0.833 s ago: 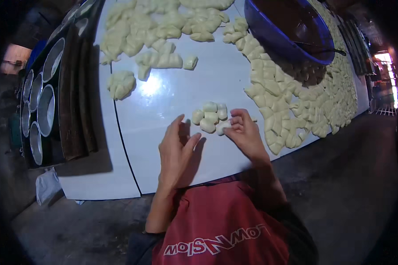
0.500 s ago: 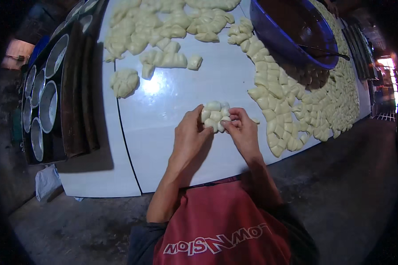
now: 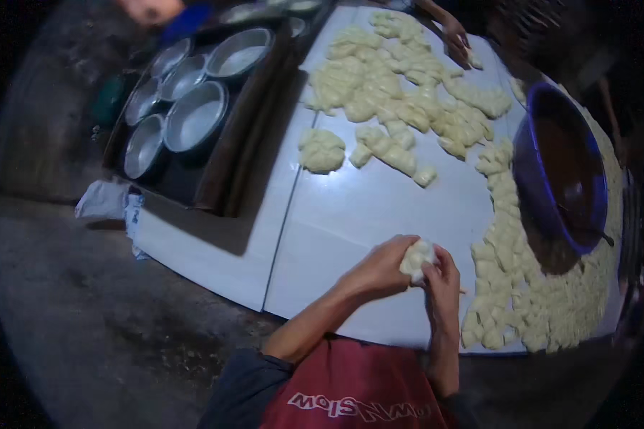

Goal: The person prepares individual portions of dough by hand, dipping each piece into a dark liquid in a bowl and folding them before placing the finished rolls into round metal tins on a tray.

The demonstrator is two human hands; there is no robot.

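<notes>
A small lump of pale dough (image 3: 416,260), made of rounded pieces pressed together, is held between my two hands above the white table (image 3: 336,229). My left hand (image 3: 385,269) wraps round its left side, with most of those fingers hidden behind it. On the other side, my right hand (image 3: 444,277) grips the lump with thumb and fingers. A round cluster of dough (image 3: 322,151) and a short row of dough pieces (image 3: 386,151) lie on the tabletop beyond my hands. To the right spreads a wide sheet of cut dough pieces (image 3: 497,268).
A purple tub (image 3: 526,168) of brown contents, with a dark handle sticking out, stands among the dough at right. Round metal pans (image 3: 197,118) sit in a dark tray at left. Another person's hand (image 3: 454,39) reaches over the far dough (image 3: 393,79).
My view has swung left, bringing the pans further into sight. My hands have drawn closer together, and the dough between them looks more bunched up. Another person's hand now shows at the far side.
</notes>
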